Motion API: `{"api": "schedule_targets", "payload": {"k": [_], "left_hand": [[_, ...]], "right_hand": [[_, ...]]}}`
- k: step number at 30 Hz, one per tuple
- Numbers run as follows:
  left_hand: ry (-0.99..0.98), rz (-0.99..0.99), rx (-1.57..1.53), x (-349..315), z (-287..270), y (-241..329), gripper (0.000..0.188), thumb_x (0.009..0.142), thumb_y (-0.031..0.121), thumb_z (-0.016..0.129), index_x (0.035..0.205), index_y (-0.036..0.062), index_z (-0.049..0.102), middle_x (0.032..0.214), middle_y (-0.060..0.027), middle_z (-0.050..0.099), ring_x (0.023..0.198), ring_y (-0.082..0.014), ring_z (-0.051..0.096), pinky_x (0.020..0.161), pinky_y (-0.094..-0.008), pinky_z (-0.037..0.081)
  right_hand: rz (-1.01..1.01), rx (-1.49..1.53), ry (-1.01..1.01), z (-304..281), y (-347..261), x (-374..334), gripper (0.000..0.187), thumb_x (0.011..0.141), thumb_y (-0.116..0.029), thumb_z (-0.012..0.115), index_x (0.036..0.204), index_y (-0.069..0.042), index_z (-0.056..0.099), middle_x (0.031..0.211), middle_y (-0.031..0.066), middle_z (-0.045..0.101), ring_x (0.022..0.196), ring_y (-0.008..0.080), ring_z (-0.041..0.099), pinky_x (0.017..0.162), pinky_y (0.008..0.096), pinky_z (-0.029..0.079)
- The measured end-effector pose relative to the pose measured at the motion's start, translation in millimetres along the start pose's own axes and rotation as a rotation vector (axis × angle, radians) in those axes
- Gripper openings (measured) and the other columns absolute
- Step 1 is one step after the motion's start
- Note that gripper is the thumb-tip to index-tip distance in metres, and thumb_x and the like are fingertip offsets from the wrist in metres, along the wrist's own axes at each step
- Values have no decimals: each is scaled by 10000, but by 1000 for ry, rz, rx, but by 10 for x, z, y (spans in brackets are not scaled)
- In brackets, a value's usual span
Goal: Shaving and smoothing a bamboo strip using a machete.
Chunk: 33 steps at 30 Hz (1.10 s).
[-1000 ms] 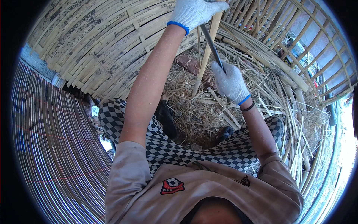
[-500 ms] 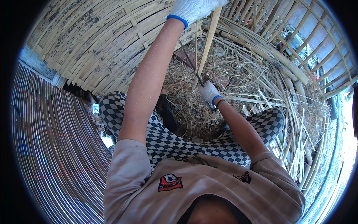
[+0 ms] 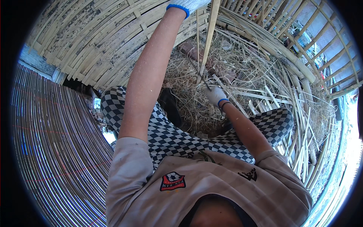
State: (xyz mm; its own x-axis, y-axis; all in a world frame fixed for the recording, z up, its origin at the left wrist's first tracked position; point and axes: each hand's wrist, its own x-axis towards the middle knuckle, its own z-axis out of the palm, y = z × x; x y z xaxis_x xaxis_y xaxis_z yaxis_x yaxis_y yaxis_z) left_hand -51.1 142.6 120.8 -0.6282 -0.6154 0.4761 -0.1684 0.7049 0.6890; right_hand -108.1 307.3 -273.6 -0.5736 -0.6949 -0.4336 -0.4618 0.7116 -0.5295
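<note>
My left hand (image 3: 191, 3), in a white work glove with a blue cuff, is raised at the top edge, which cuts off its fingers. A pale split bamboo strip (image 3: 210, 38) stands nearly upright from beside that hand, and a thinner strip (image 3: 197, 36) hangs next to it. Lower down, my right hand (image 3: 216, 95), gloved the same way, is closed around the handle of a long, dark-bladed knife (image 3: 204, 80). Its blade points up and left, crossing close to the bamboo strip's lower end. The glove hides the handle.
Fibrous shavings (image 3: 185, 81) cover the ground between my legs. Loose bamboo strips (image 3: 298, 147) lie to the right. A woven bamboo wall (image 3: 102, 41) curves at the upper left, a bamboo lattice (image 3: 329, 45) stands at the upper right, and a slatted sheet (image 3: 56, 143) lies left.
The bamboo strip and my left hand have shifted slightly left and up. My right hand has moved slightly down and right with the knife, whose blade sits lower.
</note>
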Motion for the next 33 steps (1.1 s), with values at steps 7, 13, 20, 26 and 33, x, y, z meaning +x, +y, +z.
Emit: {"api": "schedule_targets", "payload": {"k": [7,13,20,26,33], "left_hand": [[8,5,-48,-54,-38,1,368,874,347,769,724,13,723,522,-78,595,469,-182,569,483,-369,419],[52,-87,-163,38,-93,-163,377,889,303,775,694,-11,704,503,-65,566,440,-151,503,455,-359,362],[-21,-73,-476,88,-133,-715,361,896,277,782,1114,-6,728,701,0,639,565,-80,579,515,-248,461],[-43,-149,-511,-136,-85,-993,334,916,275,761,1109,4,727,746,-10,668,627,-89,617,559,-261,495],[-16,-40,-527,-432,58,-1042,273,995,237,652,1120,-1,698,983,-50,715,928,-147,687,804,-287,569]], "right_hand": [[198,366,-536,711,639,292,507,984,-507,520,907,-27,666,765,144,663,639,291,643,579,410,525],[444,1149,-1071,581,590,257,513,987,-560,552,796,-85,596,573,13,521,457,154,507,424,347,431],[-33,-358,-338,269,185,80,771,860,-664,561,1179,30,667,1264,242,664,1135,385,652,954,440,510],[-477,186,561,-361,-729,-171,547,788,-376,810,1194,-65,616,1134,168,682,1058,357,658,923,429,528],[-667,363,758,-357,-1314,-391,643,741,-228,871,1271,-23,570,1178,175,617,1064,353,627,912,438,525]]}}
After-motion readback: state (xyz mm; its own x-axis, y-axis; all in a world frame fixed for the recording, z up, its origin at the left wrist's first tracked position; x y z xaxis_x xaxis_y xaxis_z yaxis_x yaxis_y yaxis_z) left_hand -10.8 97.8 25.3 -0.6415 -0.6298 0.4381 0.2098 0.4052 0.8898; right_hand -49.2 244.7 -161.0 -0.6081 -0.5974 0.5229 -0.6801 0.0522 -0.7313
